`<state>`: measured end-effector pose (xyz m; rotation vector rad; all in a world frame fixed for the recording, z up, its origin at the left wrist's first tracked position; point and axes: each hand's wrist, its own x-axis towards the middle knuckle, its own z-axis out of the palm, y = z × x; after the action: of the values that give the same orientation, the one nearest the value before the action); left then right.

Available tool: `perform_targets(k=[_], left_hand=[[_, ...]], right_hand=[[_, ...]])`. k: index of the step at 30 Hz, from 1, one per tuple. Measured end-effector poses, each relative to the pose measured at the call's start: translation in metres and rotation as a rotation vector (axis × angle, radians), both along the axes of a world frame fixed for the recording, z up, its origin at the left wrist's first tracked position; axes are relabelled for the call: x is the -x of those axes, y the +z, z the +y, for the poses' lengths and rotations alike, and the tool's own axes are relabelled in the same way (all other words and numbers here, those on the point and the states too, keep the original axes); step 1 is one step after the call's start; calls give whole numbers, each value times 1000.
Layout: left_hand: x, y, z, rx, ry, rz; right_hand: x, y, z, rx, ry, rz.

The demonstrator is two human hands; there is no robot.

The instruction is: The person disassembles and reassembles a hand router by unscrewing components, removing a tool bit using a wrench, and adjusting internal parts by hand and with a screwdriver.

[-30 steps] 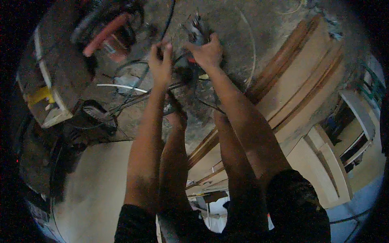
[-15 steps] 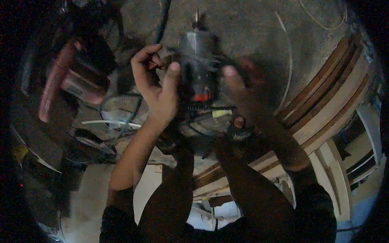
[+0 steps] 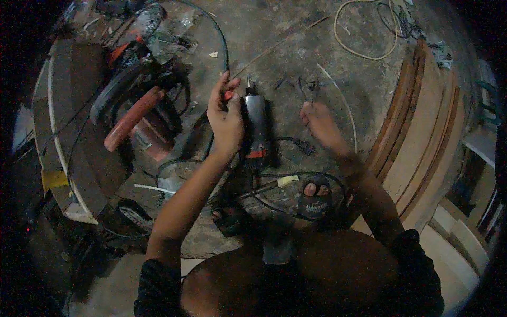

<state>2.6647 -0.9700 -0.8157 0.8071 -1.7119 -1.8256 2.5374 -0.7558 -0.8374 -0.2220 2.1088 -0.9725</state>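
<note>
A power tool [image 3: 255, 124] with a silver and black body and an orange band lies on the floor between my hands, its thin metal tip pointing away from me. My left hand [image 3: 226, 119] is beside it on the left, fingers closed around a red cable connector [image 3: 229, 95]. From that hand a dark cable [image 3: 226, 47] runs up and away. On the right, my right hand [image 3: 321, 127] is closed at the fingertips on a thin dark cord [image 3: 311, 91], whose far end is too dim to make out.
A red-handled machine [image 3: 137, 124] stands at the left beside a brown panel [image 3: 79, 105]. Long wooden strips [image 3: 422, 121] lie at the right. A pale coiled hose [image 3: 364, 55] is at the far right. Cables and a yellow tag [image 3: 288, 180] lie near my sandalled feet [image 3: 316, 198].
My view has drawn back and shows more floor. My hands have moved apart: the right one is now away from the power tool with the dark cord. The left remains beside the tool.
</note>
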Motion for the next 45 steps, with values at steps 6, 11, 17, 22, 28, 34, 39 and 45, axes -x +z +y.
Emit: perform_targets(k=[6, 11, 17, 22, 28, 34, 39, 45], left_hand=[[-24, 20, -1, -61, -58, 15], [-41, -6, -18, -139, -206, -171], [-33, -19, 1, -160, -165, -85], [-27, -24, -9, -13, -117, -169], [-22, -35, -24, 240, -203, -216], [-21, -9, 1, 552, -173, -387], [-23, -3, 28, 451, -43, -593], [-16, -11, 23, 348, -208, -422]], right_hand=[[-13, -4, 12, -112, 319, 461], [-11, 28, 3, 123, 245, 465], [-8, 25, -10, 197, 93, 424], [14, 33, -16, 154, 152, 389], [28, 13, -23, 294, 193, 491], [37, 12, -32, 231, 374, 723], [29, 27, -39, 299, 422, 722], [17, 33, -30, 285, 218, 628]])
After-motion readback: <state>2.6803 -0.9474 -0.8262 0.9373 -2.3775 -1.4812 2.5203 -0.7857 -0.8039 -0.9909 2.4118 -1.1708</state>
